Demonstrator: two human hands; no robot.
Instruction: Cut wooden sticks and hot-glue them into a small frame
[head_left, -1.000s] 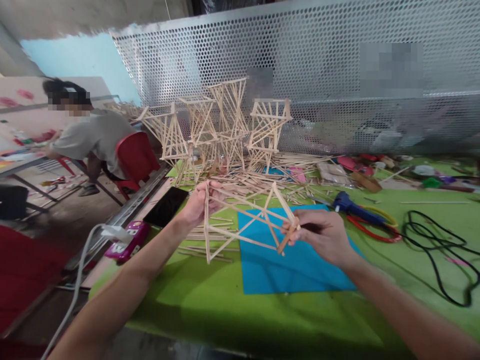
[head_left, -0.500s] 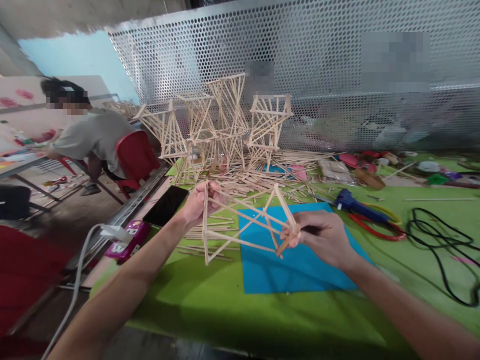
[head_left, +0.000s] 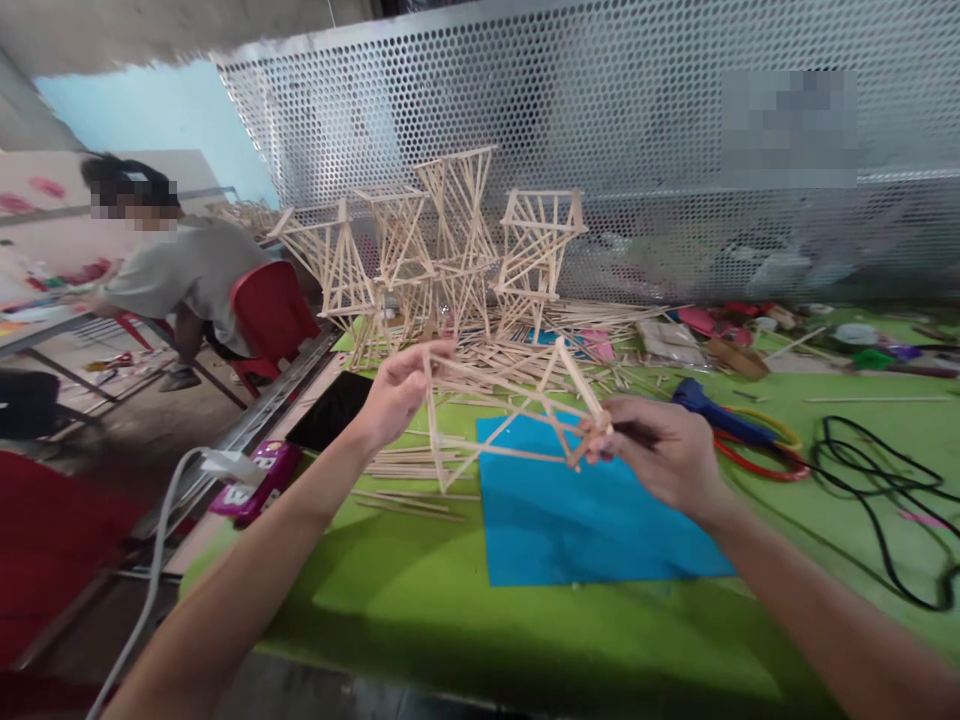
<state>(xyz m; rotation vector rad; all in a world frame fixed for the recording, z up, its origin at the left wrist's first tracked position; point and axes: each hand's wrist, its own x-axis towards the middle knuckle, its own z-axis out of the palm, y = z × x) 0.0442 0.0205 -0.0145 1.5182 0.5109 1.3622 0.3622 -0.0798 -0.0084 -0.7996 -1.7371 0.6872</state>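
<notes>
I hold a frame of thin wooden sticks (head_left: 501, 408) in the air over the green table (head_left: 420, 600). My left hand (head_left: 397, 392) pinches the frame's upper left corner. My right hand (head_left: 660, 450) is closed on its right corner, where several sticks meet. A blue sheet (head_left: 585, 520) lies on the table right below the frame. Loose sticks (head_left: 405, 465) lie flat under my left hand.
Several finished stick frames (head_left: 442, 250) stand at the back against a perforated metal screen (head_left: 600, 140), amid a heap of sticks. A blue glue gun (head_left: 709, 405), black cable (head_left: 877, 490), black phone (head_left: 334, 410) and pink item (head_left: 251, 485) lie around. Another person (head_left: 169, 270) sits at left.
Both hands have lifted the stick frame slightly and turned it, its left edge tilting rightward. My left hand has risen a little.
</notes>
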